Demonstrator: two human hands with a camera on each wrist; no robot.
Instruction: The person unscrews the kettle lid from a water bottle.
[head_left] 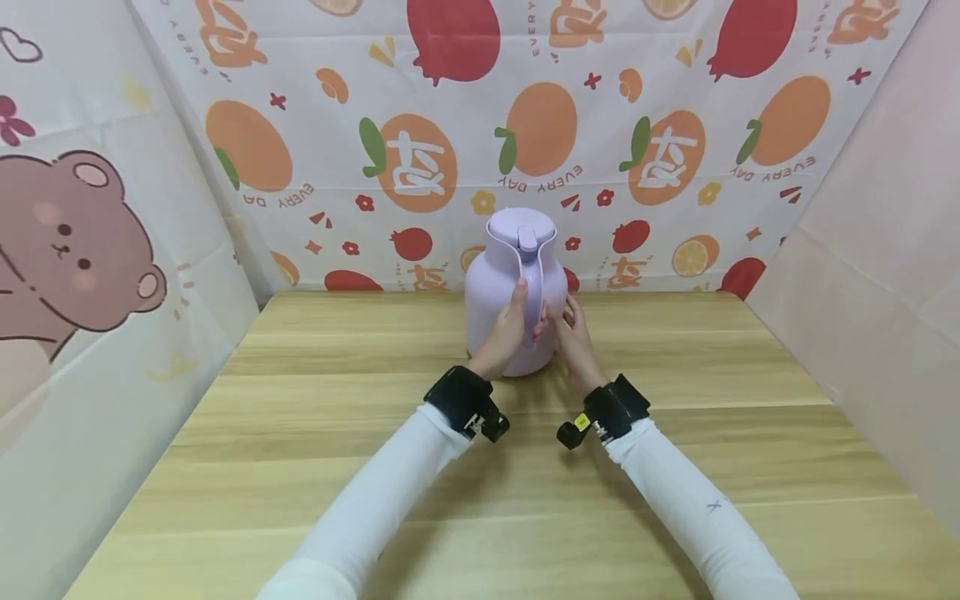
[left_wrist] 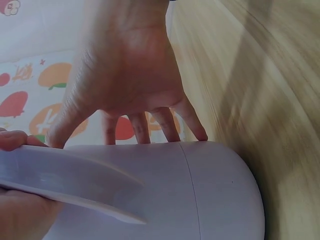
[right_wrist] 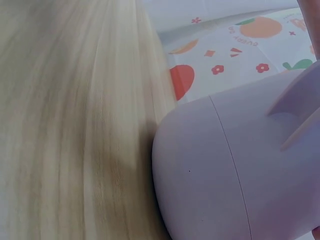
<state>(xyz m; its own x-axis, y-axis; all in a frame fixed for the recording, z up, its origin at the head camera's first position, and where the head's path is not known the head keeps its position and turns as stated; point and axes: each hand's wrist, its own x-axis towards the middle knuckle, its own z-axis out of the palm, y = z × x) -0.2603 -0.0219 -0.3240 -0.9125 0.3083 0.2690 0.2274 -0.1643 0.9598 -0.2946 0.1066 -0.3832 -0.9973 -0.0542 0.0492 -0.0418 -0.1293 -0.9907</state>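
A lilac thermos jug (head_left: 487, 292) stands upright on the wooden table near its back edge, its handle (head_left: 531, 287) facing me. My left hand (head_left: 501, 337) touches the jug's left side. In the left wrist view, that hand (left_wrist: 132, 70) has straight, spread fingers with their tips against the body, and the thumb reaches toward the handle. From the right, my right hand (head_left: 573, 340) grips the lower part of the handle; part of this hand (left_wrist: 25, 215) shows beside the handle in the left wrist view. The jug body (right_wrist: 215, 165) fills much of the right wrist view.
The wooden table (head_left: 300, 467) runs up to a fruit-print cloth (head_left: 480, 100) hanging close behind the jug. A cloth with a bear print (head_left: 67, 242) hangs on the left, and a pale cloth (head_left: 885, 275) borders the right side.
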